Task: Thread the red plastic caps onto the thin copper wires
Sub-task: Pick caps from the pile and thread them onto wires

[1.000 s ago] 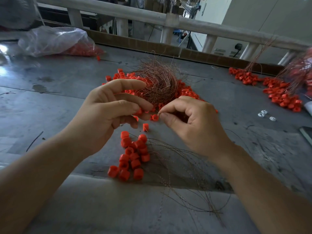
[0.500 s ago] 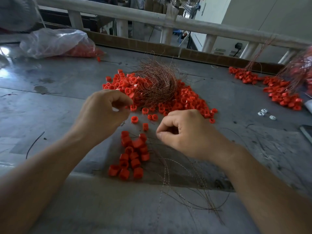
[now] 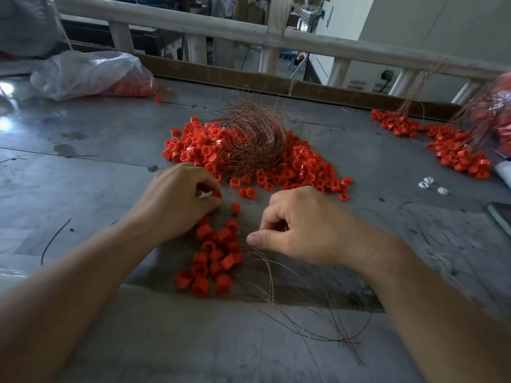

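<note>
The left hand (image 3: 177, 208) pinches one small red plastic cap (image 3: 217, 194); the right hand (image 3: 309, 230), fingers curled, seems to grip thin twisted copper wires (image 3: 272, 272). Best to single out one wire end, held short, aimed at the cap's hole.
</note>
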Motion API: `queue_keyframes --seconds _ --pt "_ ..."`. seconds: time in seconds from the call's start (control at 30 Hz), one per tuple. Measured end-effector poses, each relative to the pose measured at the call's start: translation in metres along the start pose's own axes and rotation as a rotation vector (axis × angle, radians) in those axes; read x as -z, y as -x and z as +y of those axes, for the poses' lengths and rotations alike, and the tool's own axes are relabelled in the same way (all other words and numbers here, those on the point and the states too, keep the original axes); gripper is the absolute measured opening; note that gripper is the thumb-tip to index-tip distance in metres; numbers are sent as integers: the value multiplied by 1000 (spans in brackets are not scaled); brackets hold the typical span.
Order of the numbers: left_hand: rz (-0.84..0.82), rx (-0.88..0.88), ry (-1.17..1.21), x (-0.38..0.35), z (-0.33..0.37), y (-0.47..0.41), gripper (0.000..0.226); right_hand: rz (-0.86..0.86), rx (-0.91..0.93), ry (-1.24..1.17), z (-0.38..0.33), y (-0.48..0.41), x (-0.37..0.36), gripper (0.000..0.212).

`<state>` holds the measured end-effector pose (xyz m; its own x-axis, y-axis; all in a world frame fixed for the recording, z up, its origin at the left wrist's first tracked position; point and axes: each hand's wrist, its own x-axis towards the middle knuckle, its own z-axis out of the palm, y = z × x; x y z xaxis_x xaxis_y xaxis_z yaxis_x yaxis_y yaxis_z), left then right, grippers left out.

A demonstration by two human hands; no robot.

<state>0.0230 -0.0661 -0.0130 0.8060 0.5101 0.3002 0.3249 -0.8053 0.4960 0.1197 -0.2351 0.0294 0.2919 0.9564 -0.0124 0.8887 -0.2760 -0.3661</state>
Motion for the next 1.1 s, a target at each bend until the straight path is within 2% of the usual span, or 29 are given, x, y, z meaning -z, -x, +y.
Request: queue_keyframes --seconds 0.17,0.23,0.37,0.53,0.77,1.0,1.1 --pt "41 -21 107 6 10 6 25 87 2 -29 2 -1 1 54" --pt "33 -21 123 6 13 7 25 199 -23 -68 6 -4 1 49" --pt "30 -14 147 6 15 6 19 374 -110 -55 20 -14 1 22" --pt "19 -24 143 7 17 6 20 320 -114 74 33 -26 -7 44" --pt "12 -38 163 7 17 6 16 214 -11 100 34 -38 -14 61" --pt "6 -39 156 8 17 7 20 396 12 49 36 -35 -12 50" --pt "9 -45 160 7 18 7 20 402 27 43 36 -33 -12 52"
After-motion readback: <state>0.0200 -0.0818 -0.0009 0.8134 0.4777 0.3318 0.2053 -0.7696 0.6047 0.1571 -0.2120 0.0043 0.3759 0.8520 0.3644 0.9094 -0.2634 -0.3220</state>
